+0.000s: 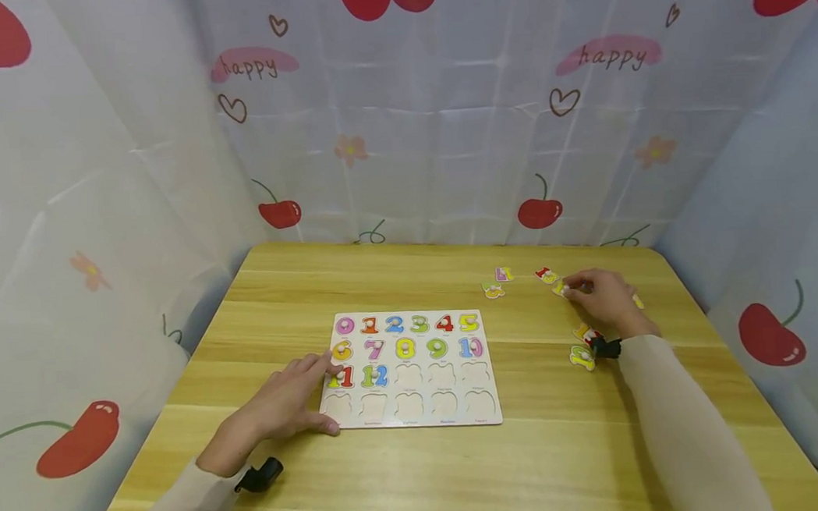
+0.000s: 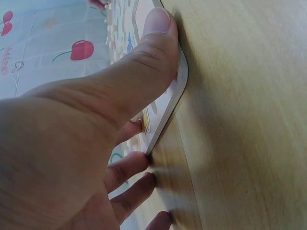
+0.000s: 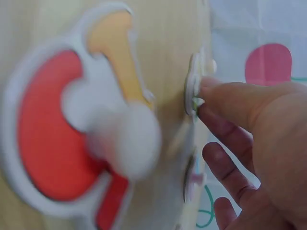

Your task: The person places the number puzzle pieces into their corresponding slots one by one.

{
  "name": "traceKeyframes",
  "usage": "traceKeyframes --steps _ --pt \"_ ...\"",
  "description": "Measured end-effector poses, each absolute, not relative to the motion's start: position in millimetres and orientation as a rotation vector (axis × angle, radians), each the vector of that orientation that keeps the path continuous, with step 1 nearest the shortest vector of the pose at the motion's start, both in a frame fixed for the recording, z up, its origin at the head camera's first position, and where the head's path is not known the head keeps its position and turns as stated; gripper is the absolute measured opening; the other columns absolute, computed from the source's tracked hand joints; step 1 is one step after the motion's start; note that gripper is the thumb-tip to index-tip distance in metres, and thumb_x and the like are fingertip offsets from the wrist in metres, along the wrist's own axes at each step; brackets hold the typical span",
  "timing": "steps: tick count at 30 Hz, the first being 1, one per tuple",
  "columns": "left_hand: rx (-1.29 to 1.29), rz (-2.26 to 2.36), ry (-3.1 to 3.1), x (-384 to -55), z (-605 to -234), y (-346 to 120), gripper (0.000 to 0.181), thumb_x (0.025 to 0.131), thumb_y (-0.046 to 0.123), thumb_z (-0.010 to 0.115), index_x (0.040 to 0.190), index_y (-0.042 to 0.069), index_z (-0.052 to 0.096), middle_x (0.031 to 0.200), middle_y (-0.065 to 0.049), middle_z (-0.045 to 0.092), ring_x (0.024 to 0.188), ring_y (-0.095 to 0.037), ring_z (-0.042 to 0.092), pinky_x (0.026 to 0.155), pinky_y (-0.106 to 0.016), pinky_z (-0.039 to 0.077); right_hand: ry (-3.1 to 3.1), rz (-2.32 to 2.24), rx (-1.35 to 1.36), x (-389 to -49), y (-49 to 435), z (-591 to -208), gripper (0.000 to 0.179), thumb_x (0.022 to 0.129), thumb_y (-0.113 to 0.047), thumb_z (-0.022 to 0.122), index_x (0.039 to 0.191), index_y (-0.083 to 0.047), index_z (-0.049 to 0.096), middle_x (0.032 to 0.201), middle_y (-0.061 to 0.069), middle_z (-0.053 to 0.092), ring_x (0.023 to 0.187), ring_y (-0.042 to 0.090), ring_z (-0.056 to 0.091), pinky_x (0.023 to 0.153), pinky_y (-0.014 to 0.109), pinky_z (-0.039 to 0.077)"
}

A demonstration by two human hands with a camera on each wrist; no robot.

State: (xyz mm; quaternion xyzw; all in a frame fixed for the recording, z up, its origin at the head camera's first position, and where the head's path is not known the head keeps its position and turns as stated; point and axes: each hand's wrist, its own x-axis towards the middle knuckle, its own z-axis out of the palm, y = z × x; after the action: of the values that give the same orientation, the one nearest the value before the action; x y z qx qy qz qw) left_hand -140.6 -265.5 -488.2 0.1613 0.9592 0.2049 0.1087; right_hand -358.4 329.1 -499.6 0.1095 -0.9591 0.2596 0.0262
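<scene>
A wooden number puzzle board (image 1: 408,378) lies flat on the table. Knobbed number pieces fill its upper recesses through 12, while the others are bare. My left hand (image 1: 283,401) rests at its left edge, the thumb (image 2: 156,36) on the near corner and the index finger touching the 11 piece (image 1: 341,378). Far right, my right hand (image 1: 603,300) pinches a green-yellow number piece (image 1: 559,288) between thumb and index finger, its other fingers loosely bent. The right wrist view shows that piece (image 3: 192,86) edge-on, close to the tabletop; its number is hidden.
Loose pieces lie around: a purple-yellow 17 (image 1: 504,275), a green-orange piece (image 1: 493,291), a red-yellow one (image 1: 547,276), and a green one (image 1: 582,357) by the right wrist. A red-orange piece (image 3: 53,143) looms close to the right wrist camera. A cherry-print curtain (image 1: 402,146) hangs behind the table.
</scene>
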Motion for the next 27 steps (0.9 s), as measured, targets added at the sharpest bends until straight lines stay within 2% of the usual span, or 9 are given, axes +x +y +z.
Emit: traceKeyframes --steps 6,11,15,16,18,21,27 --pt "0.472 0.586 2.832 -140.2 -487.9 -264.0 0.099 0.083 0.058 0.103 0.162 0.016 0.06 0.172 -0.019 0.058 0.155 -0.048 0.057 0.116 -0.073 0.051 -2.966 0.751 0.331 -357.0 322.0 -501.6 0.019 0.113 -0.021 0.079 0.123 -0.007 0.086 0.126 0.025 0.083 0.12 0.054 0.072 0.098 0.074 0.032" --pt "0.488 0.598 2.836 -142.3 -489.2 -262.3 0.096 0.084 0.057 0.103 0.16 0.017 0.06 0.172 -0.018 0.058 0.155 -0.049 0.058 0.115 -0.074 0.051 -2.924 0.767 0.314 -347.9 317.2 -497.4 0.017 0.112 -0.024 0.08 0.121 -0.01 0.087 0.122 0.021 0.083 0.112 0.047 0.074 0.097 0.073 0.032" --pt "0.497 0.583 2.841 -144.1 -491.1 -261.6 0.097 0.085 0.058 0.102 0.162 0.017 0.059 0.17 -0.016 0.06 0.154 -0.048 0.058 0.116 -0.074 0.05 -2.903 0.779 0.38 -334.0 303.3 -485.9 0.021 0.113 -0.028 0.081 0.123 -0.011 0.088 0.129 0.024 0.08 0.117 0.047 0.076 0.102 0.071 0.046" --pt "0.498 0.573 2.844 -144.6 -491.5 -261.6 0.097 0.085 0.059 0.102 0.162 0.017 0.059 0.171 -0.016 0.06 0.154 -0.048 0.058 0.116 -0.074 0.05 -2.903 0.784 0.417 -329.0 296.9 -480.2 0.022 0.113 -0.025 0.08 0.125 -0.008 0.087 0.133 0.027 0.078 0.121 0.051 0.075 0.102 0.069 0.051" --pt "0.501 0.547 2.855 -145.7 -491.8 -261.8 0.098 0.085 0.06 0.101 0.163 0.017 0.059 0.172 -0.017 0.059 0.154 -0.048 0.058 0.115 -0.074 0.051 -2.877 0.798 0.482 -321.4 283.0 -472.8 0.021 0.113 -0.023 0.081 0.124 -0.007 0.087 0.133 0.027 0.08 0.121 0.05 0.077 0.097 0.063 0.058" --pt "0.522 0.514 2.876 -148.5 -491.2 -262.4 0.098 0.085 0.06 0.101 0.163 0.017 0.06 0.174 -0.018 0.058 0.155 -0.048 0.057 0.115 -0.074 0.052 -2.835 0.849 0.588 -309.8 259.0 -464.7 0.018 0.112 -0.018 0.082 0.122 -0.005 0.087 0.129 0.025 0.082 0.118 0.048 0.079 0.096 0.06 0.061" --pt "0.551 0.503 2.886 -156.6 -488.8 -261.4 0.092 0.086 0.057 0.102 0.159 0.016 0.063 0.178 -0.02 0.054 0.159 -0.05 0.054 0.12 -0.077 0.051 -2.817 0.934 0.755 -280.7 198.2 -462.4 0.01 0.109 -0.014 0.084 0.117 -0.009 0.088 0.125 0.016 0.084 0.109 0.037 0.083 0.102 0.062 0.066"
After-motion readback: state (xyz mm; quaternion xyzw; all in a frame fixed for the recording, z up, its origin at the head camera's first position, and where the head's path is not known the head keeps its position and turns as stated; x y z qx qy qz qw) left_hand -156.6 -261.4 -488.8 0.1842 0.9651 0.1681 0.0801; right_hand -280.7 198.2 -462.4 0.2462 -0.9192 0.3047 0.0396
